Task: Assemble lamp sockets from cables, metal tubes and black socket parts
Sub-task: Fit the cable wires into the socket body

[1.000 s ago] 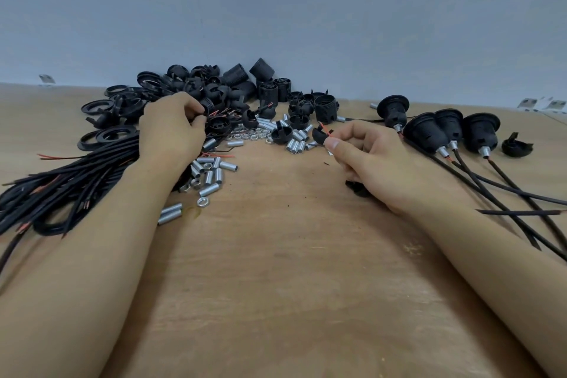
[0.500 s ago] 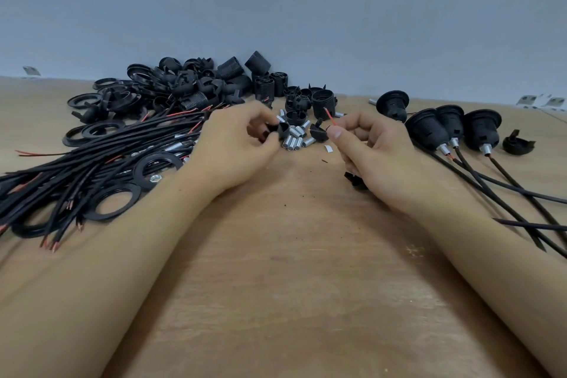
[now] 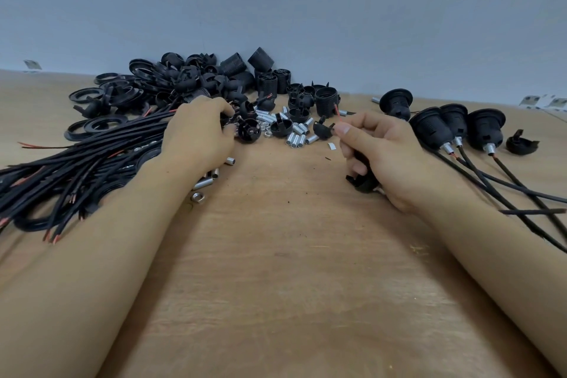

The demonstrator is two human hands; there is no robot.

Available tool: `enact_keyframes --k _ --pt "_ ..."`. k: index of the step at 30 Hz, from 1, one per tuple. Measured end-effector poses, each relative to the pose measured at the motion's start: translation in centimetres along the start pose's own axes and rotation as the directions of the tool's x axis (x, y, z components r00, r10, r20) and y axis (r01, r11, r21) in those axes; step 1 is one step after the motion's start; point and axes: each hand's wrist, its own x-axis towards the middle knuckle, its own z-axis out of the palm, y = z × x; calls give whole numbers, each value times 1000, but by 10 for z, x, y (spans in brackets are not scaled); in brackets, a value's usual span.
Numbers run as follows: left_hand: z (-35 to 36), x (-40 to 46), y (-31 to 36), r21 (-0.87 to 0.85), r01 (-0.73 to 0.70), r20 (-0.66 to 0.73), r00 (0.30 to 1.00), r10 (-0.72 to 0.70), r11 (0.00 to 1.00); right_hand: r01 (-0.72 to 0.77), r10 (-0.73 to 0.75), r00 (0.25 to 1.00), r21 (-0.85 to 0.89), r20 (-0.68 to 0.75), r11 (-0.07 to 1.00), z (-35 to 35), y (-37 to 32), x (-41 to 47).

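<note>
My left hand (image 3: 199,138) lies at the edge of the parts pile. Its curled fingers and thumb pinch the rim of a black dome-shaped socket cap (image 3: 249,131). My right hand (image 3: 392,153) pinches the thin red wire end (image 3: 338,112) of a cable between thumb and forefinger. Its lower fingers curl round a black socket part (image 3: 365,182) that rests on the wooden table (image 3: 276,255). Short metal tubes (image 3: 299,137) and small nuts lie between the two hands. More tubes (image 3: 204,182) lie under my left wrist.
A bundle of black cables (image 3: 76,169) fans out at the left beside flat black rings (image 3: 101,125). A heap of black socket shells (image 3: 199,80) sits against the grey wall. Assembled sockets with cables (image 3: 429,129) lie at the right, with a loose cap (image 3: 521,144) beyond.
My left hand went from the pile toward the right hand with a small black piece, then drew back left to the socket cap. The right hand has barely moved.
</note>
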Motion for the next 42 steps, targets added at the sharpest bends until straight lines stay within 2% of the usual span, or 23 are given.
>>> enact_keyframes --k 3,6,9,15,19,22,26,28,31,35,40,42 --pt "-2 0 1 -37 3 -48 999 -5 999 -62 61 998 93 8 994 -4 -1 3" --pt "-3 1 -1 -89 18 -74 997 -25 996 -60 58 998 71 25 996 -4 2 4" --pt "-1 0 -2 -58 41 -24 999 -42 998 -51 49 998 55 37 997 -3 3 4" --pt "3 7 -11 -67 -2 -35 999 0 998 -46 44 999 67 29 997 -3 2 4" --pt "5 14 -18 2 34 -71 997 -34 999 -55 53 998 72 27 996 -3 1 3" --pt "7 22 -20 133 62 12 998 -64 989 -64 62 998 69 29 996 -2 0 2" --pt "7 26 -22 31 179 -71 982 -176 983 -64 63 998 73 22 995 -1 -1 2" --pt "9 27 -23 98 214 -37 977 -211 972 -65 64 998 71 22 995 -1 -1 1" --pt "11 29 -23 164 196 16 979 -201 967 -67 66 998 67 19 995 -1 -1 1" --pt "10 31 -26 30 212 -95 973 -209 977 -75 74 997 72 24 995 -2 0 1" --pt "16 31 -25 172 190 -19 982 -190 967 -82 80 996 68 31 994 -3 1 3" --pt "17 31 -25 168 175 -22 984 -174 970 -83 81 996 65 32 994 -3 1 3"
